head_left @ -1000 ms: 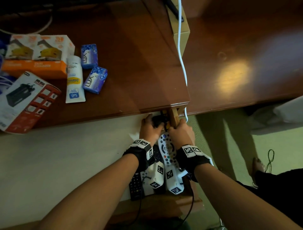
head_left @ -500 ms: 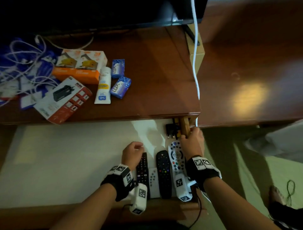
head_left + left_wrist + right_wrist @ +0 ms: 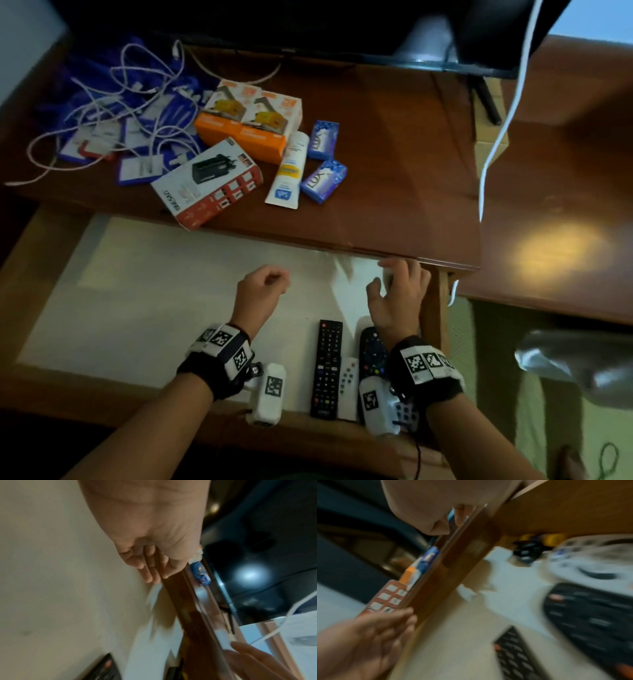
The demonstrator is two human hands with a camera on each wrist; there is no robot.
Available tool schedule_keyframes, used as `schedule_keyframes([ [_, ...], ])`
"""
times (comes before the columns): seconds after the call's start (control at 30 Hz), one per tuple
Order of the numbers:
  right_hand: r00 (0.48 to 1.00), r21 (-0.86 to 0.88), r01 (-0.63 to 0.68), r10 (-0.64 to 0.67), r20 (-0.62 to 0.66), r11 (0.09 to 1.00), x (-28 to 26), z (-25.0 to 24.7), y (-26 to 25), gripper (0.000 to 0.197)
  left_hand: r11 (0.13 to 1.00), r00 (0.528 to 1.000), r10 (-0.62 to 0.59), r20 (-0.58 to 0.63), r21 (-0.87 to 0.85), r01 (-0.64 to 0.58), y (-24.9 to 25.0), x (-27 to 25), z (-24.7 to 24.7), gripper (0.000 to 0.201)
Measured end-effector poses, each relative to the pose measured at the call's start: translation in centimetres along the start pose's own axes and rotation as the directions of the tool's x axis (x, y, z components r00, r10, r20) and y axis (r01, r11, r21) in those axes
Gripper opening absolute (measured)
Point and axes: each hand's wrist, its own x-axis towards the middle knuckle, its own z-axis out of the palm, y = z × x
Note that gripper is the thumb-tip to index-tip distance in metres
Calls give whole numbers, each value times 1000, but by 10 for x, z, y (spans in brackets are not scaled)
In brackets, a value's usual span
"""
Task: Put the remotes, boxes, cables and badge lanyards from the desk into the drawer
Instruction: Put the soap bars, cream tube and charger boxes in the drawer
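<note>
Hovering over the open drawer [image 3: 144, 281] holding four remotes [image 3: 327, 368], the left hand [image 3: 262, 294] hangs loosely curled, right hand [image 3: 399, 301] relaxed, while two blue "LUX" boxes [image 3: 323, 181] lie on the desk [image 3: 394, 164].

The desk [image 3: 394, 164] bears boxes [image 3: 209, 183], cables [image 3: 113, 102], lanyards [image 3: 174, 116] and a tube [image 3: 287, 171].

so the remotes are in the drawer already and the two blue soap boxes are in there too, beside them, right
Not quite. The remotes do lie in the open drawer, but the two blue soap boxes are on the desk, beside the white tube. The head view shows this.
</note>
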Motion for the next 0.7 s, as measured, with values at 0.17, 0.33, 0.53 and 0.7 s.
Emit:
schedule_keyframes([
  [0.17, 986, -11, 150, -149, 71, 989, 67, 23, -45, 23, 970, 970, 244, -5, -2, -244, 59, 39, -6, 8],
  [0.33, 966, -39, 165, -153, 207, 986, 145, 53, -77, 38, 855, 876, 481, 38, 198, -479, 109, 83, 6, 12],
  [0.53, 843, -124, 253, -155, 515, 960, 196, 74, -91, 45, 732, 837, 518, 175, 415, -540, 116, 112, 16, 50],
  [0.7, 727, -241, 343, -94, 681, 908, 215, 77, -91, 45, 642, 808, 524, 270, 498, -583, 107, 114, 17, 57],
])
